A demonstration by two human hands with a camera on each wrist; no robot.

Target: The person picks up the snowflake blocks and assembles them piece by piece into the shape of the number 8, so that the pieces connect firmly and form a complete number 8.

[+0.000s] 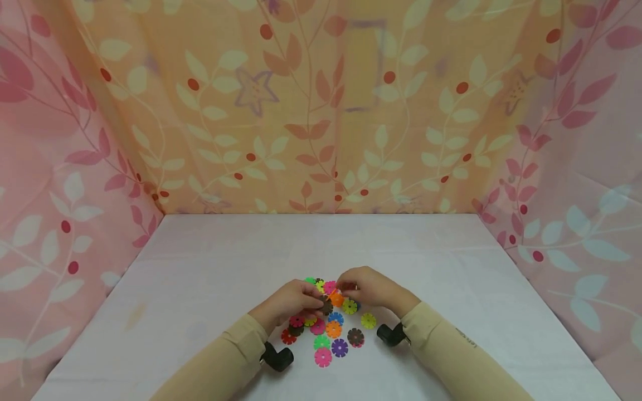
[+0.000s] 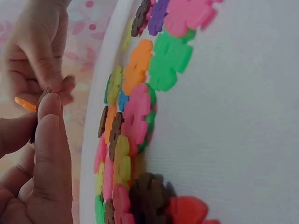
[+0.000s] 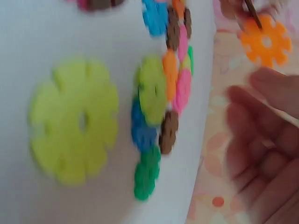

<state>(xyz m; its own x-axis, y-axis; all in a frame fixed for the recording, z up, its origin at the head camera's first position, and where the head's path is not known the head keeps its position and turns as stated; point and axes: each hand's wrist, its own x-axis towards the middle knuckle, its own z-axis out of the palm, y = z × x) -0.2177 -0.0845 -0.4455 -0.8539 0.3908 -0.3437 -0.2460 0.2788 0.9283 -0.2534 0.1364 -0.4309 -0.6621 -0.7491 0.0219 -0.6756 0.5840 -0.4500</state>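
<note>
My left hand [image 1: 293, 302] pinches a brown notched plastic disc [image 2: 45, 95] between thumb and fingers. An orange notched disc [image 3: 266, 41] is joined to the brown one at an angle, edge into edge. My right hand [image 1: 368, 287] is close by on the right. In the right wrist view its fingers are blurred and loosely bent, the thumb tip just below the orange disc; no disc shows between them. Both hands are above a loose pile of coloured interlocking discs, including a pink disc [image 1: 323, 357], a purple disc [image 1: 339, 348] and a green disc [image 2: 170, 60].
A yellow disc [image 1: 368, 321] lies right of the pile, near a brown disc [image 1: 355, 336]. Red discs [image 1: 288, 336] lie at its left edge. A white cloth [image 1: 200, 250] covers the table; patterned curtains [image 1: 321, 111] stand behind and at both sides. Black wrist cameras [image 1: 278, 356] hang below the sleeves.
</note>
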